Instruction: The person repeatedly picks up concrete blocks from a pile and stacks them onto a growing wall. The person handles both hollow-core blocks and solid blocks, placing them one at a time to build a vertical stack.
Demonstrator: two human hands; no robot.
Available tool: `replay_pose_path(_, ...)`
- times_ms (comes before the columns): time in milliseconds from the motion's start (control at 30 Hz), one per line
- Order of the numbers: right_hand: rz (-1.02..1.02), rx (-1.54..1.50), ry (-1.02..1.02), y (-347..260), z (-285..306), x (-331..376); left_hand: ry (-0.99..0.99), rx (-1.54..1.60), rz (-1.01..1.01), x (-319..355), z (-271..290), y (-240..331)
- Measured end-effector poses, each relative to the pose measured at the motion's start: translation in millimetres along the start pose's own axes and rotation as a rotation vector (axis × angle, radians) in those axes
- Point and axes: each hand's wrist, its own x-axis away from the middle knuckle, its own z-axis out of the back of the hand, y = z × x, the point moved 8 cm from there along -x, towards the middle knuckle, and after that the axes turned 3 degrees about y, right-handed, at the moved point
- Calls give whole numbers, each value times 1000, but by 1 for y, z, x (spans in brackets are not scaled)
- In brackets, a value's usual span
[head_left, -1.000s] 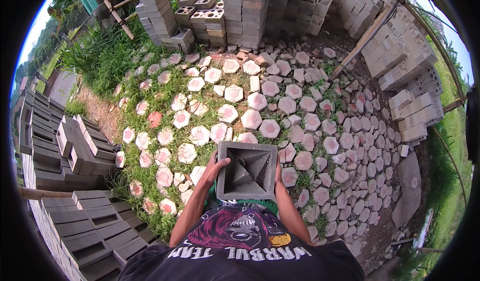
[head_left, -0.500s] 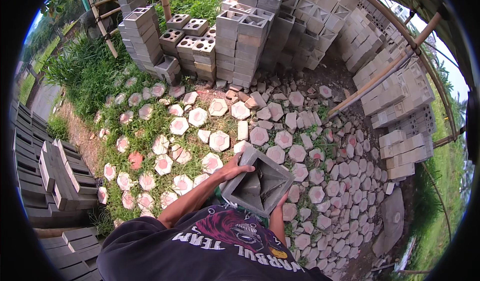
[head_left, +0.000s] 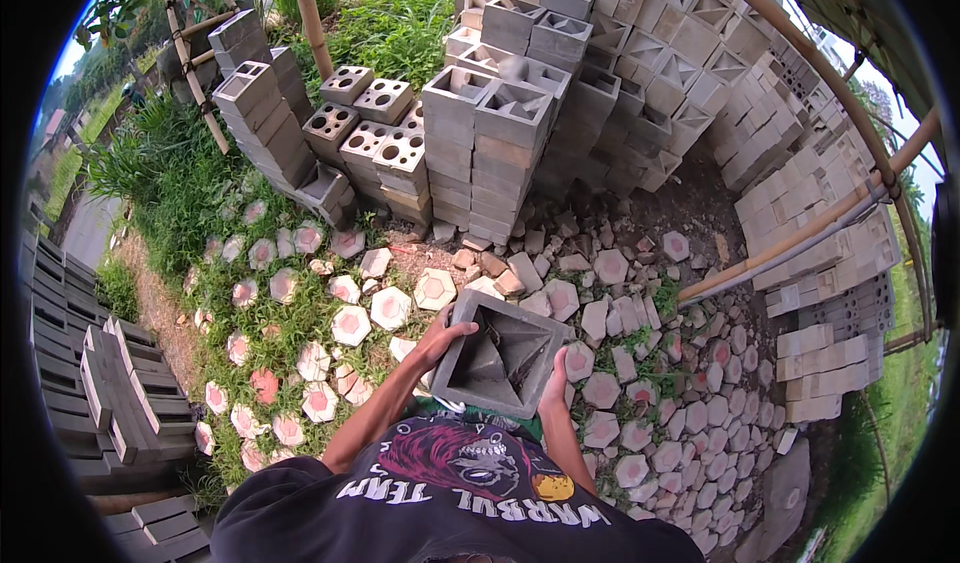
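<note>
A square grey concrete vent block (head_left: pixel 535 338) with slanted inner faces is held in front of my body, its open side turned up. My left hand (head_left: pixel 440 339) grips its left side, thumb over the rim. At the right side my right hand (head_left: pixel 556 385) presses against the outer wall, thumb up; its other fingers are mostly hidden. Beyond the block rise stacks of similar grey vent blocks (head_left: pixel 515 103), and beside them sit blocks with round holes (head_left: pixel 402 149).
Hexagonal pavers (head_left: pixel 350 325) lie among grass and rubble underfoot. A bamboo pole (head_left: pixel 800 233) slants in from the right, near more block stacks (head_left: pixel 815 363). Long grey slabs (head_left: pixel 120 383) stand at the left. A bamboo ladder (head_left: pixel 195 53) leans at the back left.
The stacks at the back now look nearer and larger. Both hands still hold the vent block, which has turned slightly and sits a little higher in view.
</note>
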Motion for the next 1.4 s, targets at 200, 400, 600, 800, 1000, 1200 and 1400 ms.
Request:
replay_pose_path(200,-175,269,-364,-78,-129,-112,262,209,-76,-76,37,90)
replay_pose_path(400,-170,282,-404,-113,-193,-201,334,260,-73,-155,62,150)
replay_pose_path(600,48,249,-259,-155,-252,-310,188,145,-125,-286,100,236)
replay_pose_path(800,212,138,-122,-216,-376,-413,-89,-93,-50,-425,151,353)
replay_pose_path(1000,148,260,99,-238,-468,-555,122,-875,-337,-547,236,435)
replay_pose_path(1200,217,504,171,-270,-503,-698,119,-975,-491,-679,258,478)
replay_pose_path(1400,224,529,244,-285,-519,-789,120,-1022,-365,-756,264,497)
